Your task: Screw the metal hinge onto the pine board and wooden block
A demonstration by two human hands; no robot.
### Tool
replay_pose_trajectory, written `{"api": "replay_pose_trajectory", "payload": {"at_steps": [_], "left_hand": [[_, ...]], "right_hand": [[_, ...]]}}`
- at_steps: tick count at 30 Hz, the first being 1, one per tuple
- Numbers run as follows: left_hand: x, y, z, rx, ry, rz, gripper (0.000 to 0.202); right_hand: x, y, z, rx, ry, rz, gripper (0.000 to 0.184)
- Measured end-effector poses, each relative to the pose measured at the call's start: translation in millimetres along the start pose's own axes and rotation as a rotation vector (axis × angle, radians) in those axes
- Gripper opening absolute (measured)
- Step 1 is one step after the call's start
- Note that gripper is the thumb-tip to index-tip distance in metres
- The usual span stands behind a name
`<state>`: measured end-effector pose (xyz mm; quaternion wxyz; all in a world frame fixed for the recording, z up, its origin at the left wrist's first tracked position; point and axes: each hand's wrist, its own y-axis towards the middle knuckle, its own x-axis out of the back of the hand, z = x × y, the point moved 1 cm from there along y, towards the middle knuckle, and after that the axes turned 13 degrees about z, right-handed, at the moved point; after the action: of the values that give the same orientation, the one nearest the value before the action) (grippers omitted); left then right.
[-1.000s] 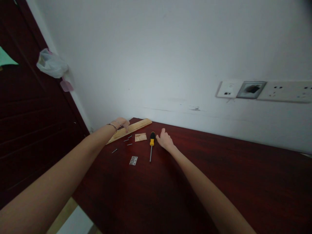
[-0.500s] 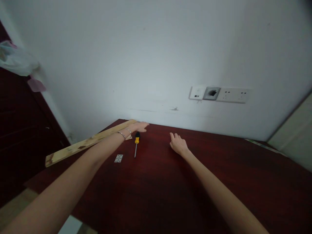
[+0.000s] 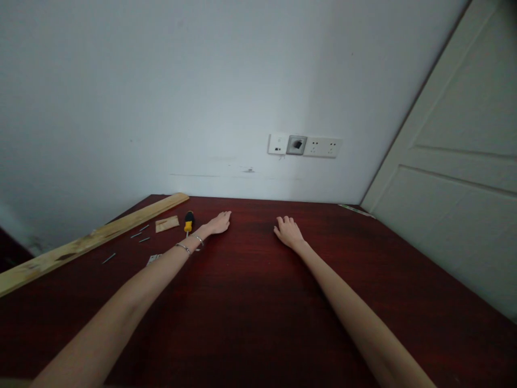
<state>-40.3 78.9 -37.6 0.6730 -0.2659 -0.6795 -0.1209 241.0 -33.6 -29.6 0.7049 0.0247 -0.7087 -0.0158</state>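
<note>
My left hand [image 3: 219, 222] lies flat on the dark red tabletop [image 3: 250, 312], fingers stretched out and holding nothing. Just left of it is a screwdriver [image 3: 188, 222] with a black and yellow handle, its shaft mostly hidden behind my wrist. A metal hinge [image 3: 153, 259] peeks out from behind my left forearm. My right hand [image 3: 288, 231] rests on the table with its fingers apart, also with nothing in it. Further left lie a small flat piece of wood [image 3: 167, 224] and several screws or nails [image 3: 141, 234], too small to tell which.
A long wooden board [image 3: 97, 237] lies along the table's left edge. The wall [image 3: 226, 97] behind carries sockets [image 3: 322, 147]. A pale door [image 3: 456, 140] stands at the right, and a thin strip [image 3: 357, 210] lies in the far right corner.
My view has turned to the right. My left hand has come away from beside the screwdriver and moved right across the table. My right hand's fingers have spread a little more.
</note>
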Motion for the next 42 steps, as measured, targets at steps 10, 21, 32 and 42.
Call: {"api": "replay_pose_trajectory", "payload": {"at_steps": [10, 21, 32, 42], "left_hand": [[-16.6, -0.8, -3.4, 0.028, -0.024, -0.087, 0.051], [-20.9, -2.9, -6.1, 0.064, -0.048, -0.141, 0.049], [-22.4, -4.0, -6.1, 0.084, -0.11, -0.183, 0.046], [-20.0, -10.1, -10.3, 0.084, -0.126, -0.201, 0.045]], "right_hand": [[-14.9, -0.2, -5.9, -0.049, 0.131, -0.046, 0.048], [-16.1, -1.8, -10.4, 0.003, 0.186, -0.016, 0.035], [-16.0, -3.7, -10.6, 0.014, 0.195, -0.019, 0.036], [-19.0, -1.7, -12.2, 0.016, 0.192, -0.028, 0.035]]}}
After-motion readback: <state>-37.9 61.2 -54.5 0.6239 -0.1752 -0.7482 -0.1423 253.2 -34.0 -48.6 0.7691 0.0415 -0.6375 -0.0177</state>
